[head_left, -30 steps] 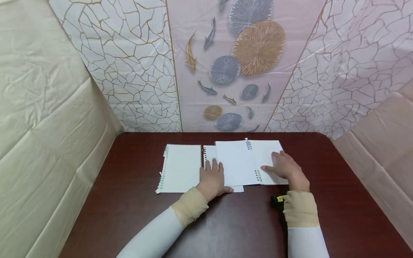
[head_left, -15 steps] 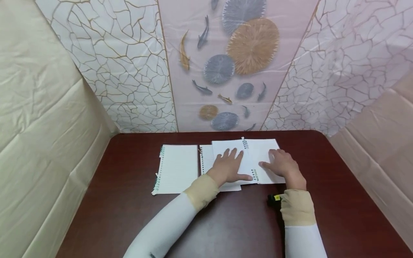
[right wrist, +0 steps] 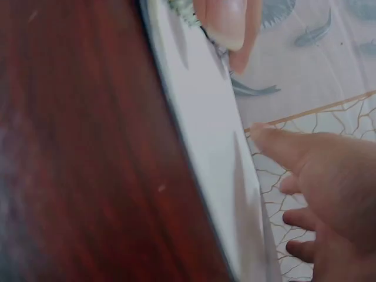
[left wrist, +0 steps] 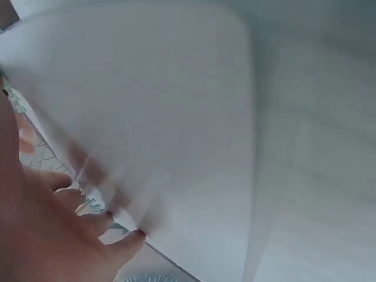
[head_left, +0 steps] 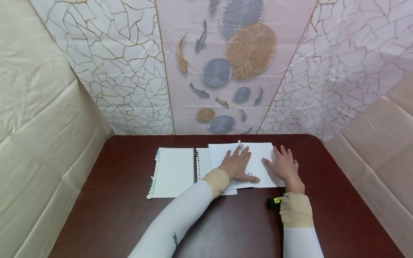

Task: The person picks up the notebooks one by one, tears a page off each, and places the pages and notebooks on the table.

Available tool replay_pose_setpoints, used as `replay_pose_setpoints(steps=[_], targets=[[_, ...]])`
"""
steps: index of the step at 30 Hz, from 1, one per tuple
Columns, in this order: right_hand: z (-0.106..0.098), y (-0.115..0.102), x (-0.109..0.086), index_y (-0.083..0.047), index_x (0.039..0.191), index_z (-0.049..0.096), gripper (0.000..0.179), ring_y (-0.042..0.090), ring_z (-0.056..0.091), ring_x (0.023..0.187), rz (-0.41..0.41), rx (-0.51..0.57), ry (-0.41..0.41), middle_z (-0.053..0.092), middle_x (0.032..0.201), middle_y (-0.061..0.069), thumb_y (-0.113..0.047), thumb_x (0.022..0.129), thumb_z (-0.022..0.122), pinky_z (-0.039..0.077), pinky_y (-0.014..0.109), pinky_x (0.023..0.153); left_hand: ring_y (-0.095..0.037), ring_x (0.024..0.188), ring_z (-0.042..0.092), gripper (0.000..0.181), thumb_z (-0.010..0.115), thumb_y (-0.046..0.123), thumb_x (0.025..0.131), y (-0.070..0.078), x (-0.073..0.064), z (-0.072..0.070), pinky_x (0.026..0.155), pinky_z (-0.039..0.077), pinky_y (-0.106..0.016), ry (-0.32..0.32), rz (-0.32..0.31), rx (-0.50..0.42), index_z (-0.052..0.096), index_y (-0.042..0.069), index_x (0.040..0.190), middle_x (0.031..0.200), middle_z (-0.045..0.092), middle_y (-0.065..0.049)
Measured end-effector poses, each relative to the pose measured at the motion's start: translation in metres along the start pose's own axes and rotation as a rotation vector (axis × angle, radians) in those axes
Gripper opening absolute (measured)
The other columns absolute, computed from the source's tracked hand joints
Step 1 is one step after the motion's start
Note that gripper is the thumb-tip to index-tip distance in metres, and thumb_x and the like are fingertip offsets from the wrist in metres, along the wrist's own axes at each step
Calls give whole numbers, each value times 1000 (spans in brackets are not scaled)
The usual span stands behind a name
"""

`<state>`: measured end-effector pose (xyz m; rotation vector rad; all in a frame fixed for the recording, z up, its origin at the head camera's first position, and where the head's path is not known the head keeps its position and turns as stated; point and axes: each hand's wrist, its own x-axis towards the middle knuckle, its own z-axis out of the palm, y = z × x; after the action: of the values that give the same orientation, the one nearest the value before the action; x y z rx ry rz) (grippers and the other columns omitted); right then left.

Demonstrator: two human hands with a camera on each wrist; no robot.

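Note:
A white spiral notebook (head_left: 258, 150) lies open at the back of the table, blank pages facing up. My left hand (head_left: 236, 167) rests near its spine, fingers spread and thumb pointing right across the lower coil. Over the right page, close to its outer edge, is my right hand (head_left: 285, 167) with straight, spread fingers. The notebook's left side overlaps a second white pad (head_left: 202, 165) with punched holes. Left of that lies a lined notebook (head_left: 174, 172) with a green coil. In the left wrist view, the fingertips touch the page (left wrist: 158, 117) beside the coil.
A small black object with a yellow tag (head_left: 276, 200) lies by the right cuff on the dark red table (head_left: 122, 222). Patterned sheeting (head_left: 129, 71) stands behind the table, and beige cloth (head_left: 58, 143) hangs along the sides.
My left hand has moved right from the punched pad onto the open notebook's spine. The right hand's fingers have spread wider near the page's outer edge. The head view has shifted slightly.

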<state>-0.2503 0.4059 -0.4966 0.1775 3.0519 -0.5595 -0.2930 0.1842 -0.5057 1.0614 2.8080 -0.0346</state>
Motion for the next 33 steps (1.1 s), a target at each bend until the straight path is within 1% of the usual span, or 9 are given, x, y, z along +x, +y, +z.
replay_pose_setpoints(steps=[3, 6, 11, 17, 24, 25, 28, 31, 33], targets=[[3, 1, 0, 7, 165, 21, 90, 62, 0, 154, 27, -4, -74, 4, 170, 38, -55, 107, 52, 9, 84, 114, -28, 164, 3, 126, 38, 100, 81, -3, 1, 2, 129, 20, -51, -29, 1, 0, 12, 19, 173, 179, 0, 2], [0, 3, 1, 7, 165, 21, 88, 63, -2, 153, 34, -24, -104, 2, 169, 38, -55, 109, 47, 8, 84, 114, -28, 164, 3, 127, 38, 100, 81, -4, 2, 0, 129, 19, -50, -30, 4, -2, 10, 17, 173, 179, -1, 1], [-1, 2, 3, 6, 165, 23, 85, 63, -2, 153, 37, -25, -103, 3, 169, 38, -54, 109, 49, 9, 84, 114, -27, 164, 9, 124, 43, 97, 82, -5, -4, -6, 128, 23, -49, 1, 2, -3, 15, 16, 172, 179, 6, 1], [3, 1, 3, 5, 165, 24, 83, 62, -2, 154, 49, -19, -116, 3, 170, 37, -50, 109, 52, 8, 85, 113, -29, 164, 10, 124, 48, 95, 83, -3, -9, -8, 128, 22, -51, -11, 6, -43, 17, 15, 172, 179, 10, 1], [4, -1, 5, 2, 158, 44, 66, 58, 2, 157, -4, 20, -55, 10, 171, 34, -39, 108, 56, 12, 84, 114, -25, 164, 7, 123, 47, 97, 82, -2, -3, -5, 129, 20, -49, -37, -25, -33, 13, 20, 172, 179, 5, 7], [3, -2, 5, 2, 157, 47, 63, 57, 4, 157, -20, 35, -48, 12, 170, 35, -36, 108, 57, 13, 83, 114, -24, 164, 7, 123, 47, 96, 82, -3, -2, -4, 129, 20, -48, -40, -34, -37, 13, 21, 172, 178, 5, 8], [-2, -5, 5, 0, 156, 49, 58, 56, 13, 157, -57, 94, -31, 21, 168, 34, -31, 108, 59, 18, 78, 117, -26, 164, 9, 123, 48, 95, 83, -3, -7, -9, 128, 21, -50, -26, -22, -40, 15, 17, 172, 179, 7, 4], [-9, -8, 3, -3, 161, 43, 63, 55, 26, 153, -80, 144, -9, 31, 165, 33, -32, 108, 61, 26, 74, 117, -28, 164, 11, 124, 49, 95, 83, -3, -9, -11, 128, 23, -51, -15, -10, -41, 18, 15, 172, 179, 8, 1], [-13, -10, 1, -6, 166, 34, 71, 55, 35, 148, -85, 197, 35, 38, 162, 33, -32, 107, 64, 33, 72, 115, -29, 164, 9, 125, 50, 95, 83, -3, -8, -10, 128, 21, -52, -22, -3, -50, 16, 14, 172, 179, 6, 0]])
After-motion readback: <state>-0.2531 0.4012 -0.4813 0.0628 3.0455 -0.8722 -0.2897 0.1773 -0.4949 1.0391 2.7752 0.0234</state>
